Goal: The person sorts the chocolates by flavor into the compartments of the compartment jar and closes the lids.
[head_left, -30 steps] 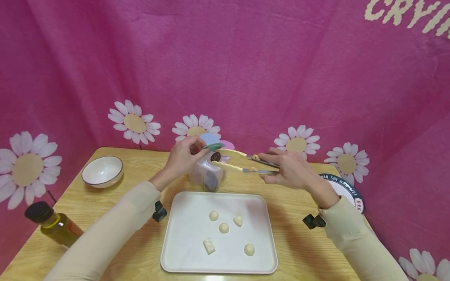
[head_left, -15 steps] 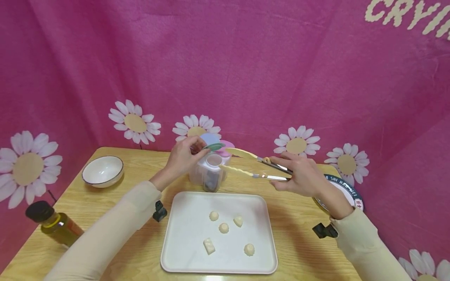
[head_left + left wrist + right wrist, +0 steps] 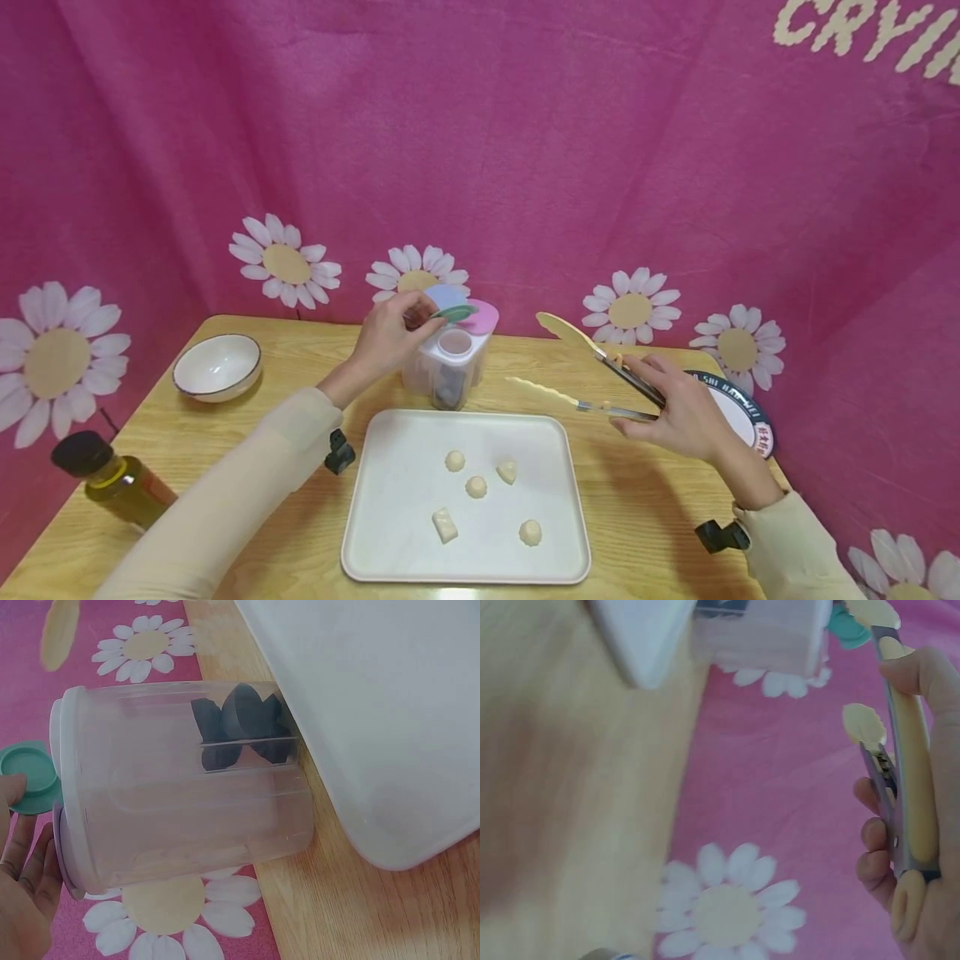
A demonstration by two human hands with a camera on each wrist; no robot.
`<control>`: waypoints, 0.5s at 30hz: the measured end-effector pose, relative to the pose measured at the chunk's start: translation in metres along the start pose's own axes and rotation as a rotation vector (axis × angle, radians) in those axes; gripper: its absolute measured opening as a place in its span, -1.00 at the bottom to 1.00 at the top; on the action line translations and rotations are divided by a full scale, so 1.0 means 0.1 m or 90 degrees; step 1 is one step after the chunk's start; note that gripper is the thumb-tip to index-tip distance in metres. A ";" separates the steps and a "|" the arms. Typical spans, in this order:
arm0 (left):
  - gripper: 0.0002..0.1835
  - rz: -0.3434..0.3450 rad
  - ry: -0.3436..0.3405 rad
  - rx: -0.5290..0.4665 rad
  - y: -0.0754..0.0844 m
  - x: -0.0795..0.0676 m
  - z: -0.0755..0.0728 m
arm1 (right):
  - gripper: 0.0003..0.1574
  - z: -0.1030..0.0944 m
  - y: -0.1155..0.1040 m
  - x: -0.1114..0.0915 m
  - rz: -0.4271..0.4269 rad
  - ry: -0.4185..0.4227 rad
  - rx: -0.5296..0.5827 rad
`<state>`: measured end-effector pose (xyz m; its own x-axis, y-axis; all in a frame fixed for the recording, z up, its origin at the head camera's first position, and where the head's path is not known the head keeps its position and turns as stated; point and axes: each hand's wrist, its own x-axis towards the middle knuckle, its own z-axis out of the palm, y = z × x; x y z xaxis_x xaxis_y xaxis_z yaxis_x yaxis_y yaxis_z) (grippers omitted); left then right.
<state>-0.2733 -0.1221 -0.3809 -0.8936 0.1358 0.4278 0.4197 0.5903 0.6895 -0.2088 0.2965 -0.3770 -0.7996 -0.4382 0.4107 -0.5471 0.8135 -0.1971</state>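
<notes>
My left hand (image 3: 390, 329) pinches a green flip lid (image 3: 455, 313) of a clear storage container (image 3: 172, 787) and holds it raised. Under that lid the round opening (image 3: 454, 342) is uncovered, while the blue lid (image 3: 446, 294) and pink lid (image 3: 480, 317) lie down. Dark pieces (image 3: 251, 712) rest at the bottom of one compartment. Off to the right, my right hand (image 3: 678, 408) grips a pair of tongs (image 3: 915, 765) with cream tips and metal arms. Those tips are spread apart with nothing between them, clear of the container.
In front of the container lies a white tray (image 3: 390, 500) bearing several small cream-coloured moulded pieces (image 3: 476, 487). A white bowl (image 3: 217, 367) stands at the left, an oil bottle (image 3: 127, 487) nearer on that side. A dark-rimmed plate (image 3: 738, 412) is behind the right hand.
A dark round piece between the tong tips has left them at the container's opening. The right hand has drawn the tongs rightward, and their tips have spread. The left hand has stayed at the lid.
</notes>
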 end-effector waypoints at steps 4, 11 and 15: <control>-0.82 0.002 0.000 0.000 0.00 0.00 0.00 | 0.04 0.13 0.15 -0.15 0.013 0.023 -0.012; -0.81 -0.007 -0.003 0.002 0.01 -0.01 0.00 | 0.04 0.37 0.34 -0.31 0.072 0.014 -0.042; -0.82 -0.012 -0.005 0.001 0.01 -0.01 0.00 | 0.04 0.48 0.43 -0.34 0.103 -0.009 -0.073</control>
<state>-0.2722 -0.1221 -0.3803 -0.9027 0.1309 0.4098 0.4024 0.5940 0.6967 -0.2167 0.3281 -0.4423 -0.8790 -0.3027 0.3684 -0.3797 0.9117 -0.1567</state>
